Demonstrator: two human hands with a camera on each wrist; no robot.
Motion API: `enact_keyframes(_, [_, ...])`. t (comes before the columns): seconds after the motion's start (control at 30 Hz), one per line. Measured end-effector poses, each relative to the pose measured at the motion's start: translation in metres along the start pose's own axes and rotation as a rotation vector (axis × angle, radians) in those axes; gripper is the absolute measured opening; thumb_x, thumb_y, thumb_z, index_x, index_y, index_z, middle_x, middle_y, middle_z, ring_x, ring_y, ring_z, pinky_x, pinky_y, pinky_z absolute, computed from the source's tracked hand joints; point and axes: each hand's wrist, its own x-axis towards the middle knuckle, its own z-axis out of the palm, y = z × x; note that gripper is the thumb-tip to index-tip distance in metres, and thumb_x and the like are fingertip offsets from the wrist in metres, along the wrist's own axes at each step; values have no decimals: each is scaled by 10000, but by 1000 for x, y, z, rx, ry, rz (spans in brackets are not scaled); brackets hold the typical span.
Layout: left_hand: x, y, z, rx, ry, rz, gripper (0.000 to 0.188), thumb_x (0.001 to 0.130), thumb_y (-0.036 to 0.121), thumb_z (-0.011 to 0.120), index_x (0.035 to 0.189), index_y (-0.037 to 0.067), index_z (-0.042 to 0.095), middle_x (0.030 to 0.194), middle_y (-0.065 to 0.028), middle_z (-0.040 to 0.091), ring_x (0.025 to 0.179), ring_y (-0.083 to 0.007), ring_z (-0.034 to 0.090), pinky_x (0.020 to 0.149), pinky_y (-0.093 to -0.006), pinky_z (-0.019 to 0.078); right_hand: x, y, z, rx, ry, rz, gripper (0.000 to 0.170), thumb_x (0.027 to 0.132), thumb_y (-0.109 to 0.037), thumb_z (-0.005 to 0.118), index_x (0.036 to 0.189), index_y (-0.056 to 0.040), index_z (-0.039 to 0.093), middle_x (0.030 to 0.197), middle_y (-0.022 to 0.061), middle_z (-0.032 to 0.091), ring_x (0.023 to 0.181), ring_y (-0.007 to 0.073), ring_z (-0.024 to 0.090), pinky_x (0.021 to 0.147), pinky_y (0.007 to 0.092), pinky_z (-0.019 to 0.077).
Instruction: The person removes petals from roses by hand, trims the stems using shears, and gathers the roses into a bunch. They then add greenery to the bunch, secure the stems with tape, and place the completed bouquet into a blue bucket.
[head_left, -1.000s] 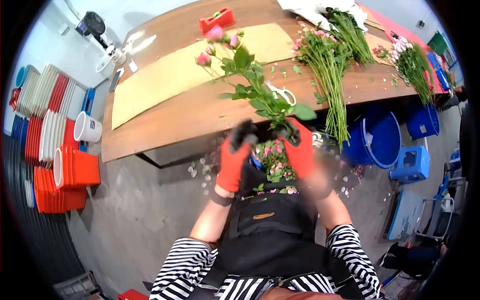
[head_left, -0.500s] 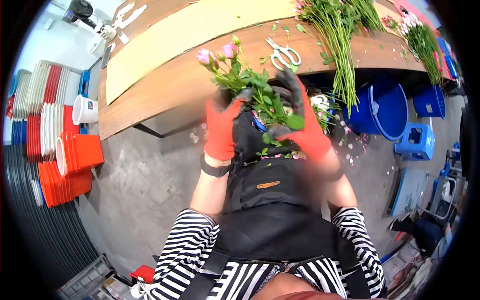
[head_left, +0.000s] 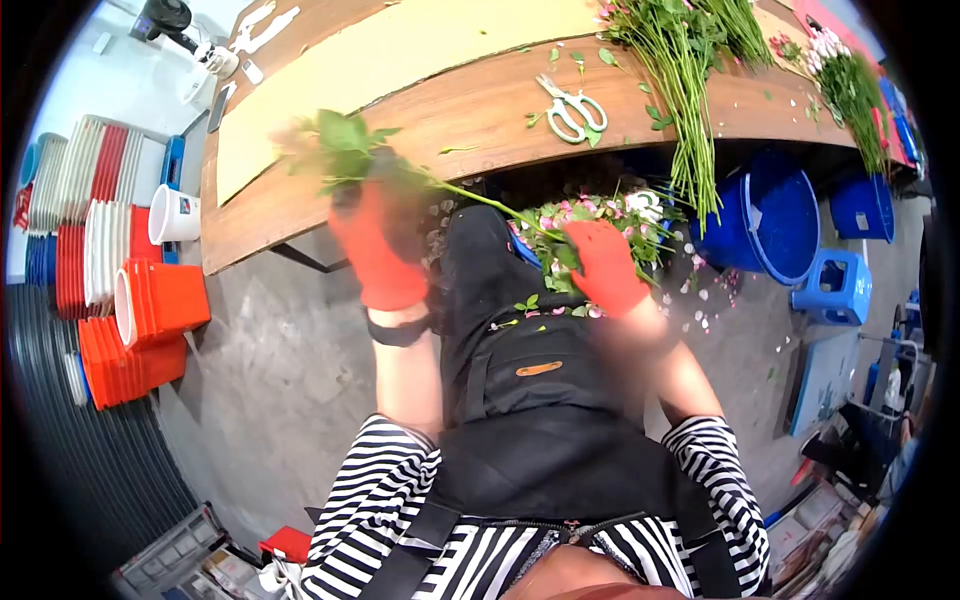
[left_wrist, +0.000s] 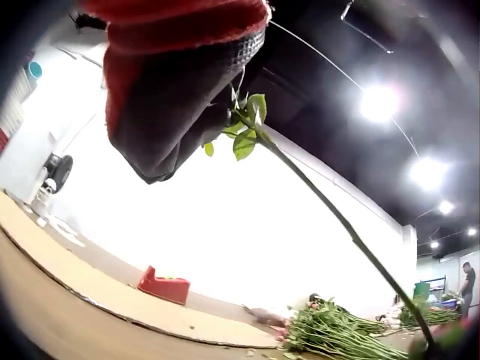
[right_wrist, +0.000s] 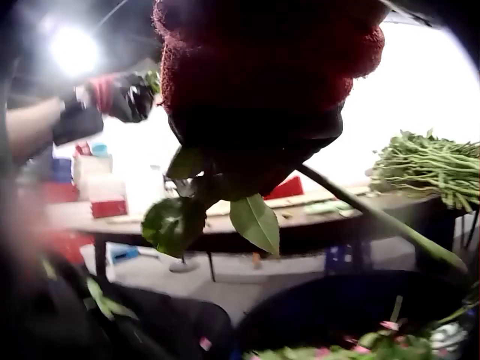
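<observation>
A leafy rose stem (head_left: 485, 200) stretches between two hands in red gloves with dark palms. My left hand (head_left: 378, 245), blurred, grips it below the top leaves (head_left: 343, 135), over the table's front edge; the blossoms there are smeared by motion. In the left wrist view the bare stem (left_wrist: 337, 214) slants down from the left glove (left_wrist: 176, 97). Close to my lap, my right hand (head_left: 605, 270) holds the stem's lower part, its fingers curled round it. Green leaves (right_wrist: 255, 223) poke out beneath the right glove (right_wrist: 255, 97), and the cut end sticks out past it.
Shears with pale handles (head_left: 575, 112) lie on the wooden table (head_left: 470, 125) near a cardboard strip (head_left: 400, 55). Long-stemmed roses (head_left: 690, 120) overhang the front edge. Petals and leaves fill a container (head_left: 590, 212) before my knees. Blue tubs (head_left: 765, 225) stand at right.
My left hand has moved left with the flowering end of the rose, away from my right hand. My right hand has closed round the lower stem, and the view has tilted down.
</observation>
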Motion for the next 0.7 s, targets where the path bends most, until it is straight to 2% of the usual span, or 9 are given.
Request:
enact_keyframes(0.03, [4, 8, 0, -15, 70, 41, 171, 922, 144, 680, 1057, 40, 681, 916, -9, 677, 742, -96, 622, 639, -235, 480, -11, 16, 8, -36, -46, 32, 706, 715, -209, 799, 1338, -64, 498, 1225, 174, 597, 1174, 358, 543, 1052, 473, 390])
enact_keyframes(0.13, [4, 11, -11, 11, 77, -2, 199, 908, 137, 696, 1078, 37, 674, 949, -17, 679, 780, -103, 631, 655, -237, 485, -20, 25, 9, 8, -76, 125, 765, 713, -299, 823, 1367, -82, 492, 1289, 162, 562, 1231, 356, 508, 1058, 464, 387])
enact_keyframes(0.17, [7, -9, -27, 173, 49, 45, 320, 879, 149, 731, 1156, 30, 623, 1009, -34, 668, 830, -117, 631, 698, -252, 497, -21, 17, 9, -13, -21, 147, 836, 693, -367, 844, 1396, -97, 480, 1329, 154, 541, 1250, 362, 493, 1065, 472, 380])
enact_keyframes(0.23, [-8, -25, -18, 303, 26, 91, 503, 832, 144, 781, 1258, 17, 545, 1100, -63, 644, 920, -142, 624, 788, -275, 504, 0, -12, -12, 227, 47, 93, 827, 697, -315, 847, 1404, -99, 477, 1343, 156, 537, 1265, 354, 489, 1074, 456, 375])
enact_keyframes(0.27, [-28, -22, 10, 269, 25, 94, 556, 814, 128, 796, 1281, 12, 518, 1130, -74, 632, 959, -152, 615, 835, -282, 499, 15, -29, -26, 343, 86, 69, 824, 698, -289, 848, 1408, -100, 476, 1350, 157, 535, 1273, 350, 487, 1078, 448, 373])
enact_keyframes(0.3, [-39, -21, 17, 283, -24, -36, 575, 803, 102, 797, 1290, 6, 507, 1142, -79, 626, 991, -156, 603, 867, -287, 489, 28, -48, -41, 662, 81, 80, 719, 731, -163, 823, 1371, -73, 509, 1307, 158, 582, 1238, 299, 544, 1055, 401, 405])
enact_keyframes(0.4, [-61, -19, 41, 159, -169, -134, 449, 820, 6, 705, 1247, -28, 571, 1076, -78, 679, 959, -141, 638, 868, -287, 503, 42, -65, -44, 862, 23, 202, 602, 769, -53, 767, 1327, -43, 540, 1210, 151, 648, 1141, 249, 618, 986, 347, 460])
enact_keyframes(0.43, [-65, -20, 41, 126, -200, -132, 415, 826, -26, 674, 1232, -39, 592, 1054, -77, 697, 949, -136, 650, 868, -287, 507, 39, -60, -31, 974, 53, 263, 500, 817, -16, 713, 1291, -15, 555, 1121, 133, 683, 1056, 205, 647, 918, 320, 491])
enact_keyframes(0.7, [-75, -16, 46, 181, -178, -123, 475, 874, 29, 696, 1310, -53, 528, 1080, -91, 679, 969, -133, 631, 866, -281, 499, 30, -59, -36, 1256, 22, 253, 406, 892, -9, 639, 1286, 8, 541, 1098, 71, 658, 1032, 122, 594, 929, 289, 470])
